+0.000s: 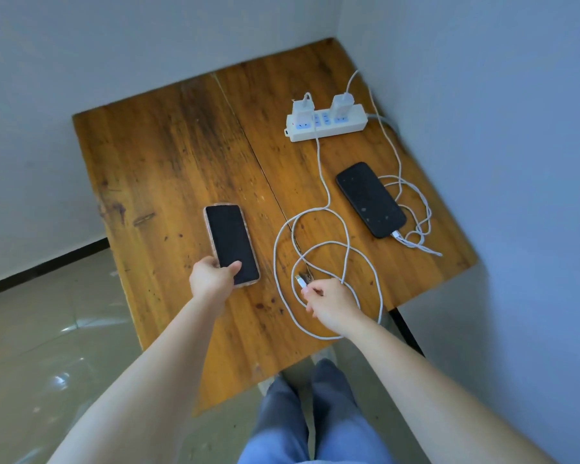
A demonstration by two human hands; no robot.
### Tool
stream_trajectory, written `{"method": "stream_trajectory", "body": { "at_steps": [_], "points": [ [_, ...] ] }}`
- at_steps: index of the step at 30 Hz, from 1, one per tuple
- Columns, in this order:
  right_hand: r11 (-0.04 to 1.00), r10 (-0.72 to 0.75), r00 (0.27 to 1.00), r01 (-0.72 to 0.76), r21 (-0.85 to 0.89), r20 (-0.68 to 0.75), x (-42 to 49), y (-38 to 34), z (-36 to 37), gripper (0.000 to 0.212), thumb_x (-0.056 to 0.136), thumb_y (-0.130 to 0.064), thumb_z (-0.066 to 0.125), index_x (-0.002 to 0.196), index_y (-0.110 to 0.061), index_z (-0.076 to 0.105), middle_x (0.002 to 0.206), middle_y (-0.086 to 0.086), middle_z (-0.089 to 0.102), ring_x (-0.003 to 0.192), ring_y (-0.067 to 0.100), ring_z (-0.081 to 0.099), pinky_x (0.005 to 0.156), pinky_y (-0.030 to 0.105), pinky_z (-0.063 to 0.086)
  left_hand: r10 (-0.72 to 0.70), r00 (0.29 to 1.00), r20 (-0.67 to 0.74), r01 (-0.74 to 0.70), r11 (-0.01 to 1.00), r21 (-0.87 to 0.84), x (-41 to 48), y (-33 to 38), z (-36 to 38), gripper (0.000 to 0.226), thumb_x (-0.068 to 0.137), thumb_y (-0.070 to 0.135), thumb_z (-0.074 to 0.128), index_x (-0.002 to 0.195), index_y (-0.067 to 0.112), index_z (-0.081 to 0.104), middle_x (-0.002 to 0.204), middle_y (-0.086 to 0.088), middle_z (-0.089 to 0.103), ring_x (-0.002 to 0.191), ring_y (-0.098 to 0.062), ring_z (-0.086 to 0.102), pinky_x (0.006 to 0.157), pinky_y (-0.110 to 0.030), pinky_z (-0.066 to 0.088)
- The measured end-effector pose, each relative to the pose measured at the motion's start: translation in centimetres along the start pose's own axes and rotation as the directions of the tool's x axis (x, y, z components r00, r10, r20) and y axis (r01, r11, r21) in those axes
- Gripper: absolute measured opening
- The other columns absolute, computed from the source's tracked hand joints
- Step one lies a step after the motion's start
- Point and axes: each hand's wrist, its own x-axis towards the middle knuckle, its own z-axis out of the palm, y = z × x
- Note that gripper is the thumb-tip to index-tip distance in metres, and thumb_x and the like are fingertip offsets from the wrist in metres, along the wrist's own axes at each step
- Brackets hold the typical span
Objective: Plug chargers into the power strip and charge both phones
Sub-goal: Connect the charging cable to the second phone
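Note:
A white power strip [329, 127] lies at the back right of the wooden table [168, 169]. Two white chargers stand plugged into it: the left charger [303, 107] and the right charger [343, 103]. A black phone [370, 199] lies to the right with a white cable [416, 209] plugged into its near end. My left hand [211, 277] grips the near end of a phone in a pinkish case [230, 242], dark screen up. My right hand [330, 301] pinches the free plug [300, 281] of the looped white cable [345, 249] from the left charger.
Grey walls close in behind and to the right of the table. The table's near edge ends just above my legs [302, 423]. A shiny tiled floor [47, 329] lies to the left. The strip's grey cord [384, 119] runs off towards the right wall.

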Motion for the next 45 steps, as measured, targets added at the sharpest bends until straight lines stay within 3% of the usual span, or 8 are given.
{"method": "stream_trajectory", "body": {
  "at_steps": [4,7,10,16,23,28,33,45],
  "points": [
    [1.000,-0.026,1.000,0.026,0.010,-0.007,-1.9,-1.6,-0.9,0.035,0.098,-0.026,0.045,0.090,-0.001,0.067,0.068,0.007,0.056,0.058,0.013,0.047,0.057,0.029,0.039,-0.121,0.981,0.154,0.160,0.949,-0.274,-1.7,1.0,-1.8,0.045,0.086,0.020,0.068,0.125,0.003,0.054,0.112,-0.013,0.064,0.093,-0.027,0.067,0.090,-0.040,0.055],
    [0.997,-0.082,0.996,0.082,-0.001,-0.034,-3.8,-3.0,-1.7,0.039,0.098,-0.030,0.044,0.092,0.001,0.067,0.063,0.003,0.050,0.051,0.010,0.039,0.051,0.028,0.030,-0.276,0.903,0.328,0.414,0.762,-0.498,-4.6,1.2,-3.0,0.031,0.084,0.013,0.070,0.108,0.003,0.053,0.093,-0.011,0.063,0.079,-0.021,0.067,0.075,-0.030,0.060],
    [0.990,-0.131,0.991,0.132,0.041,-0.023,-6.1,-4.3,-2.7,0.039,0.097,-0.031,0.047,0.093,0.004,0.067,0.063,0.004,0.048,0.054,0.012,0.039,0.053,0.029,0.032,-0.262,0.865,0.429,0.484,0.665,-0.569,-7.8,0.3,-3.7,0.026,0.084,0.010,0.070,0.101,0.007,0.051,0.099,-0.015,0.068,0.077,-0.019,0.069,0.049,-0.022,0.056],
    [0.983,-0.171,0.984,0.167,0.076,0.048,-10.5,-5.1,-3.1,0.028,0.093,-0.030,0.055,0.086,-0.011,0.074,0.067,0.003,0.058,0.066,0.013,0.052,0.062,0.030,0.043,-0.186,0.831,0.525,0.532,0.546,-0.647,-12.6,-0.4,-4.5,0.040,0.084,0.008,0.068,0.120,0.002,0.051,0.094,-0.018,0.071,0.073,-0.020,0.069,0.046,-0.021,0.055],
    [0.964,-0.263,0.965,0.263,0.027,0.019,-11.5,-5.8,-3.5,0.036,0.092,-0.033,0.058,0.078,-0.001,0.068,0.061,0.007,0.053,0.056,0.010,0.048,0.056,0.027,0.041,-0.118,0.837,0.534,0.507,0.536,-0.675,-15.0,0.6,-4.9,0.039,0.086,0.010,0.065,0.122,0.006,0.050,0.097,-0.018,0.073,0.073,-0.019,0.071,0.045,-0.020,0.053],
    [0.943,-0.330,0.942,0.327,-0.067,-0.053,-11.4,-6.4,-3.5,0.033,0.093,-0.033,0.056,0.078,-0.008,0.070,0.069,0.010,0.064,0.057,0.008,0.053,0.051,0.017,0.039,-0.090,0.852,0.515,0.475,0.546,-0.690,-15.3,1.4,-5.2,0.040,0.086,0.011,0.067,0.122,0.006,0.050,0.107,-0.019,0.072,0.078,-0.020,0.070,0.044,-0.021,0.053],
    [0.915,-0.384,0.917,0.363,-0.176,-0.105,-11.2,-6.6,-3.4,0.028,0.094,-0.034,0.053,0.078,-0.018,0.068,0.066,-0.003,0.061,0.058,0.009,0.056,0.050,0.016,0.040,-0.086,0.868,0.488,0.447,0.561,-0.697,-15.6,1.9,-5.0,0.035,0.085,0.011,0.067,0.116,0.006,0.053,0.108,-0.019,0.071,0.078,-0.021,0.071,0.045,-0.020,0.053],
    [0.859,-0.447,0.879,0.371,-0.353,-0.166,-11.4,-7.3,-3.3,0.030,0.096,-0.033,0.051,0.081,-0.015,0.070,0.066,-0.001,0.063,0.056,0.008,0.057,0.052,0.015,0.047,-0.080,0.897,0.435,0.391,0.602,-0.696,-16.0,2.4,-4.6,0.032,0.087,0.010,0.066,0.116,0.005,0.054,0.115,-0.020,0.067,0.085,-0.022,0.068,0.055,-0.019,0.052]
  ]
}}
